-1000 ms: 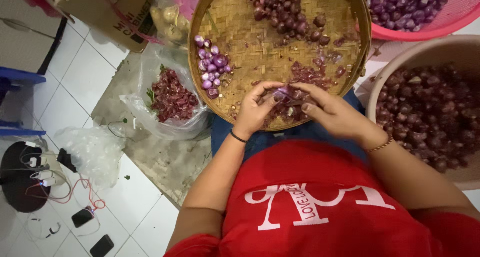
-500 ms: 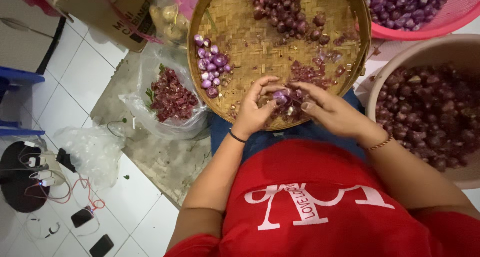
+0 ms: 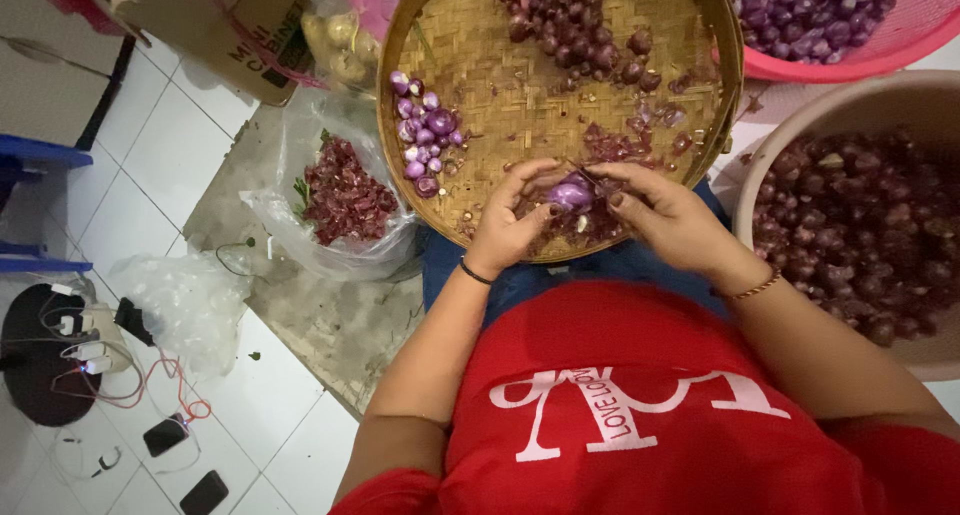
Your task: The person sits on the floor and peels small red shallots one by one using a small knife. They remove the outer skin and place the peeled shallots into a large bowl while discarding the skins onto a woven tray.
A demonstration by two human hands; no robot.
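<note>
A round woven bamboo tray (image 3: 500, 85) rests on my lap. Over its near edge my left hand (image 3: 512, 225) grips a shiny purple peeled shallot (image 3: 571, 193). My right hand (image 3: 665, 215) pinches a small knife blade (image 3: 585, 175) against the top of that shallot. On the tray's left lies a small cluster of peeled purple shallots (image 3: 424, 140). Unpeeled dark shallots (image 3: 575, 20) are heaped at its far side. Loose red skins (image 3: 625, 140) lie scattered near my hands.
A beige tub of unpeeled shallots (image 3: 865, 235) stands at my right. A pink basket of peeled shallots (image 3: 815, 15) sits at far right. A clear plastic bag of red skins (image 3: 345, 200) lies on the floor at left, near a cardboard box (image 3: 215, 15), chargers and phones (image 3: 165, 435).
The shallot has turned slightly between my fingers and my right hand has shifted a little at its top. The tray and bins have not moved.
</note>
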